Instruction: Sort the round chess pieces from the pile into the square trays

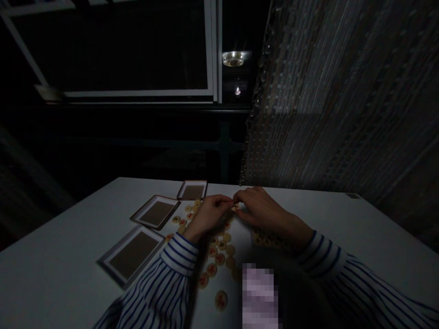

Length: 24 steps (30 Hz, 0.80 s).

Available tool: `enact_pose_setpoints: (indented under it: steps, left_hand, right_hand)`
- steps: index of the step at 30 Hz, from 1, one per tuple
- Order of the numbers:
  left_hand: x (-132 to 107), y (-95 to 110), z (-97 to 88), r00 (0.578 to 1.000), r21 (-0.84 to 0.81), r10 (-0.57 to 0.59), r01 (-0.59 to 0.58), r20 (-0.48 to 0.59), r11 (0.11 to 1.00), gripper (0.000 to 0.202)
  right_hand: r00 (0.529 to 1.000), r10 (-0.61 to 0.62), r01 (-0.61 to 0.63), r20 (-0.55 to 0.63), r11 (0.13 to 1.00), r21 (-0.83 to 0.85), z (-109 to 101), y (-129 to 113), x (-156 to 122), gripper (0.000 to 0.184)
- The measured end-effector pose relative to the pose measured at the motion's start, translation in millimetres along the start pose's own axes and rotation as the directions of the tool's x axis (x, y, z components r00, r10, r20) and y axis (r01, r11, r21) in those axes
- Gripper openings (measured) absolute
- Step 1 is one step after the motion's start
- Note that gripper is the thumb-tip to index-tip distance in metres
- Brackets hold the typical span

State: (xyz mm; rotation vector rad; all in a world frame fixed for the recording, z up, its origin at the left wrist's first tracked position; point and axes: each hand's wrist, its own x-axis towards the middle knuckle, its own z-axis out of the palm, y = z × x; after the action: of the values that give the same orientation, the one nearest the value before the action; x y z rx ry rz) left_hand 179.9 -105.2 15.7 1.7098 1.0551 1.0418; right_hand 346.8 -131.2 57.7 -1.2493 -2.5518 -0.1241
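A round wooden Chinese chess piece (235,207) with a black character is held between my two hands above the white table. My right hand (259,208) pinches it between thumb and forefinger. From the other side, the closed fingertips of my left hand (212,212) meet at its edge. Loose Chinese chess pieces (220,259), some with red and some with black characters, lie below and between my hands. More of them (190,215) are scattered left of my left hand. Under my right wrist, several pieces stand lined up in a row (269,241), partly hidden by the arm.
Three shallow open trays with brown bottoms stand on the left of the white table (78,233): a near one (132,256), a middle one (156,212) and a far one (192,189). A bead curtain (308,100) hangs behind the table's right side. The room is dim.
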Motion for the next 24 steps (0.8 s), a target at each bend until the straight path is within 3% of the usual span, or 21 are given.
enact_pose_setpoints:
  steps: [9,18,24]
  left_hand:
    - [-13,-5,26.5,0.998,0.023,-0.027,0.029,-0.057,0.999,0.023]
    - [-27,-15,57.8,0.982,-0.071,-0.084,0.073,-0.167,0.995,0.021]
    - [-33,-21,69.9,0.969,-0.16,-0.111,0.077,-0.219,0.984,0.02]
  right_hand:
    - [0.986,0.135,-0.111,-0.096,0.97,0.217,8,22,-31,0.026]
    - [0.922,0.359,-0.238,-0.143,0.82,0.52,24,46,-50,0.019]
    - [0.919,0.384,-0.254,-0.093,0.754,0.606,36,51,-52,0.019]
